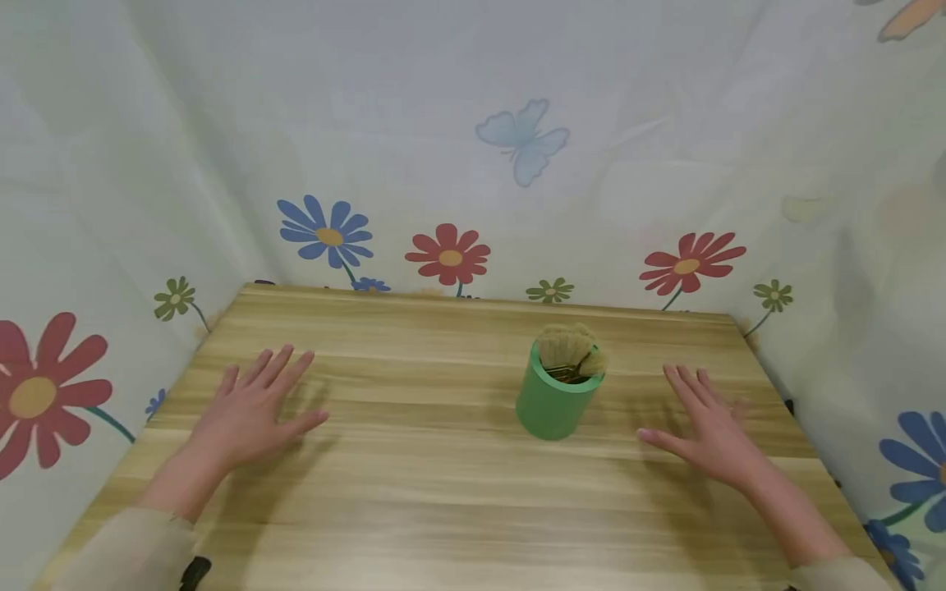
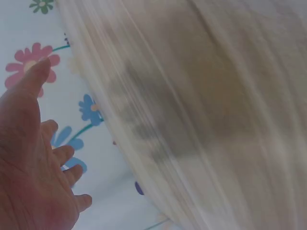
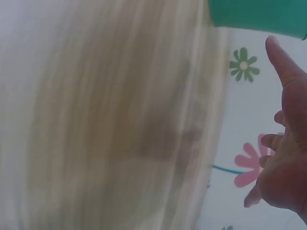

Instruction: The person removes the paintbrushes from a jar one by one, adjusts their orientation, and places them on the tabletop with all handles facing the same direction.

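Right of the middle of a wooden table stands a green cylindrical cup (image 1: 553, 408), upright. Tan, fuzzy, bristle-like bundles (image 1: 567, 346) stick up out of it, with thin gold-coloured strips at its mouth; their lower parts are hidden inside. My left hand (image 1: 247, 414) hovers over the table's left side, fingers spread and holding nothing. Over on the right, my right hand (image 1: 709, 439) is spread too, its thumb pointing toward the cup with a gap between them. In the right wrist view, the cup's green wall (image 3: 261, 14) shows above that thumb.
The wood-grain table (image 1: 414, 509) ends at a back edge against a white curtain (image 1: 414, 98) printed with flowers and butterflies. That curtain also hangs along the left and right sides. Shadows of both hands fall on the tabletop.
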`<state>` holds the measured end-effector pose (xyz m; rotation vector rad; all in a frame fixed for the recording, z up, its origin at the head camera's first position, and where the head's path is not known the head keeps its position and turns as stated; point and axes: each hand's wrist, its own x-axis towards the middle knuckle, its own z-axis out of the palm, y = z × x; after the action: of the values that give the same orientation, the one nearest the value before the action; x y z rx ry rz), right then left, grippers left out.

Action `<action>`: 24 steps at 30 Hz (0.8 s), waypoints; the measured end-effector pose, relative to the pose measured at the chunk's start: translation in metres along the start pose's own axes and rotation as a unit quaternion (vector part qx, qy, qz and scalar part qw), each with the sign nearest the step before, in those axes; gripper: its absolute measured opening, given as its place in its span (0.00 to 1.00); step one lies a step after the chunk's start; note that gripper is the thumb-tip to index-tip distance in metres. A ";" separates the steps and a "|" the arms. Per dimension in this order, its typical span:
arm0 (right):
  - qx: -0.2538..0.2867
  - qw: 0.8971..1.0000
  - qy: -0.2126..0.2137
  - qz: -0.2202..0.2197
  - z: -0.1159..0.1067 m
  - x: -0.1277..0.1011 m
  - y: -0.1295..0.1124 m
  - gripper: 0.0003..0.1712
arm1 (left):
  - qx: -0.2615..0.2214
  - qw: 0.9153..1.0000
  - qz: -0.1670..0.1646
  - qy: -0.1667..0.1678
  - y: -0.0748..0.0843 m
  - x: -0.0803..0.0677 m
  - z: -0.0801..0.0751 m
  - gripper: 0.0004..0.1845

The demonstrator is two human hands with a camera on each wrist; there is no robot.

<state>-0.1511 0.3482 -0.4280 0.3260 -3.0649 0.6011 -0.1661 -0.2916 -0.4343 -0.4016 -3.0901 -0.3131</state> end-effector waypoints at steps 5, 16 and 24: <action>0.045 0.999 -0.008 -0.011 -0.009 0.007 -0.018 0.68 | -0.006 0.999 0.032 -0.006 0.020 0.016 -0.002 0.54; 0.109 0.993 -0.009 -0.044 -0.010 0.022 -0.042 0.72 | -0.030 0.995 0.093 -0.016 0.067 0.052 -0.010 0.54; 0.143 0.988 0.006 -0.053 -0.002 0.030 -0.052 0.72 | -0.092 0.987 0.131 -0.012 0.106 0.081 -0.013 0.53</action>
<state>-0.1704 0.2958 -0.4054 0.4813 -2.9230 1.0328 -0.2176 -0.1730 -0.3984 -0.8114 -2.9890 -0.5907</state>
